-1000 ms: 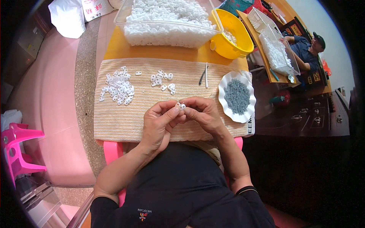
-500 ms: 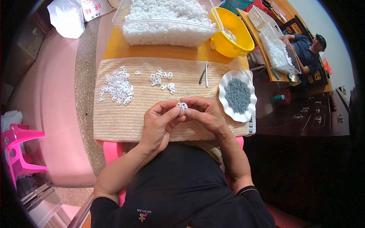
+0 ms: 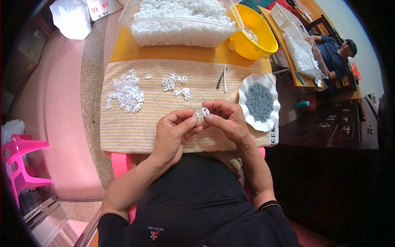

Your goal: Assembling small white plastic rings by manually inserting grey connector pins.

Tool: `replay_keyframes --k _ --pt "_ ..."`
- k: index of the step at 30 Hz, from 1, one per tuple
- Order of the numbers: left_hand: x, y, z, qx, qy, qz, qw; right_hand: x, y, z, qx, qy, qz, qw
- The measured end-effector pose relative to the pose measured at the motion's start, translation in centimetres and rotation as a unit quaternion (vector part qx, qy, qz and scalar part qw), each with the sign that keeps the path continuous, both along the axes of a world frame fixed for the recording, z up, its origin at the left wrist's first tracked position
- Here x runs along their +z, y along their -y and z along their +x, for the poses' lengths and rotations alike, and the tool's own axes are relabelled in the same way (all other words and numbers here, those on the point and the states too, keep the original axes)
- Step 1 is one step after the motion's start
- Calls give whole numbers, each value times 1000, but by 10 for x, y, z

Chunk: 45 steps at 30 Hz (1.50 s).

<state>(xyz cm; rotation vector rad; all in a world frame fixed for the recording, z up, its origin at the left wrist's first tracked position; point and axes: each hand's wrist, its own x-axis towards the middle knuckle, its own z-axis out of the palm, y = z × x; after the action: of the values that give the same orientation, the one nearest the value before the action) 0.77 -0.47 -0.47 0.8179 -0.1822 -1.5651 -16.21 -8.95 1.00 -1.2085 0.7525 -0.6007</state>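
Note:
Over the striped towel (image 3: 135,133), my right hand (image 3: 230,122) pinches a small white plastic piece with two holes (image 3: 205,111) between thumb and forefinger. Close beside it, my left hand (image 3: 170,128) is closed in a pinch on a small pale piece (image 3: 198,116), mostly covered by the fingertips. A narrow gap separates the two pieces. Beyond the hands lies a small group of white two-holed pieces (image 3: 169,85), and to its left a larger pile of the same (image 3: 126,94). A white wavy-edged plate (image 3: 275,120) of small grey parts (image 3: 258,103) stands to the right.
A white stick (image 3: 225,80) and a black stick (image 3: 219,81) lie crossed at the towel's far side. Behind stand a clear bin (image 3: 126,21) full of white pieces and a yellow basin (image 3: 267,39). A pink stool (image 3: 26,160) is at left; another person (image 3: 331,51) sits at far right.
My right hand has moved slightly to the right with its white piece, opening a gap between the two hands' fingertips. My left hand has stayed nearly in place.

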Motion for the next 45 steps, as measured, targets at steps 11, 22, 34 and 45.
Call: replay_keyframes --k 11,22,34,45 --pt "2 0 1 -13 11 7 1000 -2 0 -1 -4 7 6 1000" --pt "2 0 0 -18 15 8 1000 3 0 -1 3 -23 -17 1000" --pt "2 1 -1 -18 15 3 1000 2 0 0 17 -20 -23 999" --pt "-2 0 -2 -25 17 2 1000 2 -3 1 23 -16 -11 1000"
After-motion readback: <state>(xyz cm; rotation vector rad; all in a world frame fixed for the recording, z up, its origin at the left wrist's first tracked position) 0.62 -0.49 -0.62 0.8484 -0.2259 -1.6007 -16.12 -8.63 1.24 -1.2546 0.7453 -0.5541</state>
